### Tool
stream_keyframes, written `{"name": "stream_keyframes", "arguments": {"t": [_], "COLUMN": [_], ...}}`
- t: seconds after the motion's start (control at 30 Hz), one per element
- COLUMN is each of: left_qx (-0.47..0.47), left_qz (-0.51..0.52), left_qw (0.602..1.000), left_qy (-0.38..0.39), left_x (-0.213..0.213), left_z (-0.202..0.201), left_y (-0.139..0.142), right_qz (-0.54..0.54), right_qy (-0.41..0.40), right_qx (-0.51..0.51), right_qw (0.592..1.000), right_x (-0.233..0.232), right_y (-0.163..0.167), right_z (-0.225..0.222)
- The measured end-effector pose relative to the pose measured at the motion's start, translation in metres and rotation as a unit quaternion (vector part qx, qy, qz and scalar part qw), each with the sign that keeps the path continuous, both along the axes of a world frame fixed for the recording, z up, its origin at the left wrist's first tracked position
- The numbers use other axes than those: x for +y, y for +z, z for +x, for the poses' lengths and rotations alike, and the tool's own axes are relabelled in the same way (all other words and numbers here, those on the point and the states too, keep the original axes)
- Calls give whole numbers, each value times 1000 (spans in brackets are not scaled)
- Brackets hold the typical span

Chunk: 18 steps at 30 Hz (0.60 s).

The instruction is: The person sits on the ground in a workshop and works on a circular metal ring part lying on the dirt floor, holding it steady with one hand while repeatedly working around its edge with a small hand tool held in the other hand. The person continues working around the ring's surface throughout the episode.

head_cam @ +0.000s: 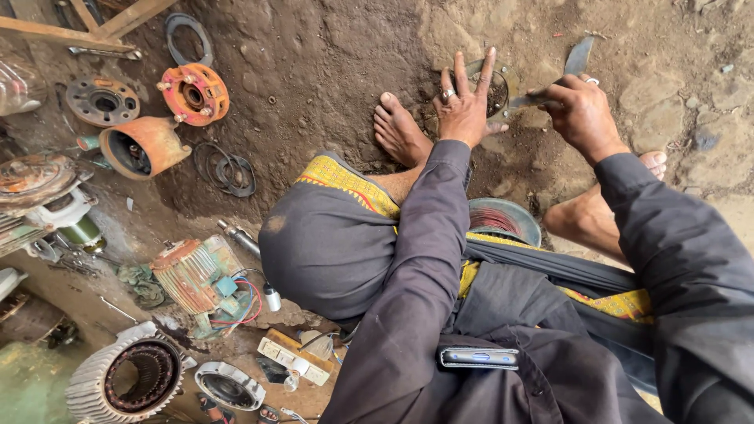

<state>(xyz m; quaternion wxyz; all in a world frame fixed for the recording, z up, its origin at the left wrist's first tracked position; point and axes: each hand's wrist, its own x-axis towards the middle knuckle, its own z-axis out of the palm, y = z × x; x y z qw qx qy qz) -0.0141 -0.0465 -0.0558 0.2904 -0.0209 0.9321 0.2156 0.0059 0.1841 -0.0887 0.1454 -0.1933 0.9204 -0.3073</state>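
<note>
Your left hand (pixel 463 106) presses flat, fingers spread, on the round metal part (pixel 496 93) | your right hand (pixel 581 110) at 3 o'clock grips the flat blade (pixel 579 56) | scraping looks midway; dirt remains inside.

we see one screen: a phone (pixel 478 358) lying flat on the dark cloth of our lap, near the bottom edge. it is a slim rectangle, long side across, with a silvery rim and a glossy face reflecting pale blue. we see no packages, labels or signs.
</note>
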Motion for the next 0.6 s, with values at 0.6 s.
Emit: {"name": "stream_keyframes", "arguments": {"t": [0.6], "left_qx": [23], "left_qz": [-4], "left_qw": [1000], "left_qy": [-1], "left_x": [-1], "left_z": [0], "left_y": [1], "right_qz": [-1], "right_qy": [-12], "right_qx": [8], "right_qw": [1000], "right_x": [-18], "right_y": [8], "right_z": [4]}}
